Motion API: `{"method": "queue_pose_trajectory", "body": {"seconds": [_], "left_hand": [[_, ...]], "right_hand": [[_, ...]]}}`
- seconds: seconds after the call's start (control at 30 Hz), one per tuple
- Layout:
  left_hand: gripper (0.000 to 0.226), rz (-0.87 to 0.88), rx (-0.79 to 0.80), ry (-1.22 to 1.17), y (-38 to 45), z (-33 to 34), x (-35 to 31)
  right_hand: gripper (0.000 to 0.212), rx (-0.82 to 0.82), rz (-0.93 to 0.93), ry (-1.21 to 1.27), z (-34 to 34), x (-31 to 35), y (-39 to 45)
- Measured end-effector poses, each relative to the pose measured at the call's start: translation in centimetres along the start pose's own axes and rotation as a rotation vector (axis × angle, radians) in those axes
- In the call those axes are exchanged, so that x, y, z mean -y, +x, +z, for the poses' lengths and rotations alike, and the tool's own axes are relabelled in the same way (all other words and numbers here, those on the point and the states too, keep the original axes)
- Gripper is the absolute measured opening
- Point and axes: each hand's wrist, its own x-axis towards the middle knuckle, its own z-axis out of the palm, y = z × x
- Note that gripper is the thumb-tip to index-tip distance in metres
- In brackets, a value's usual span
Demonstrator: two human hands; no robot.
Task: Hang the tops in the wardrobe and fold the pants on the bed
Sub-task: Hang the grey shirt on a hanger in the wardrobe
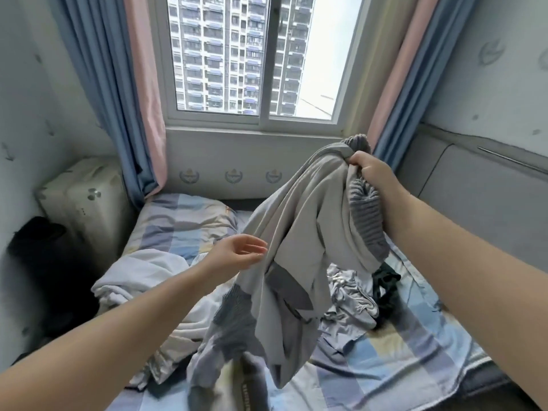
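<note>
above the bed point(400, 345), grey garment point(296, 232) bunched in right hand point(370, 170), left hand point(237, 253) beside it

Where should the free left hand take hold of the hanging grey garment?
Probably the ribbed hem low on the grey garment, coming from the left. The right hand bunches the top, so the cloth hangs twisted; the open left hand is beside that edge already, and pulling it outward would spread the piece.
</note>
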Motion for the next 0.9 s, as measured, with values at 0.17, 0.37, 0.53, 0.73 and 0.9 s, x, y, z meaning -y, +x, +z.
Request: {"method": "queue_pose_trajectory", "body": {"seconds": [0.17, 0.37, 0.53, 0.73, 0.9], "left_hand": [[0.040, 0.042, 0.061, 0.033, -1.2, 7.1, -2.2], [0.043, 0.290, 0.015, 0.107, -2.5, 15.3, -4.5], [0.030, 0.393, -0.178, 0.037, -2.0, 19.2, -7.9], [0.032, 0.267, 0.236, 0.114, -0.1, 26.5, -10.0], [0.020, 0.427, 0.223, 0.437, 1.6, 33.6, -11.2]], "right_hand": [[0.034, -0.030, 0.067, 0.448, -4.1, 4.5, -2.5], [0.037, -0.146, -0.045, 0.339, -11.4, 6.3, -4.9], [0.030, -0.267, -0.040, 0.362, -20.5, 5.9, -6.4], [0.036, -0.374, -0.068, 0.394, -27.0, 5.9, -9.4], [0.038, -0.567, -0.139, 0.289, -33.2, 6.6, -11.8]]}}
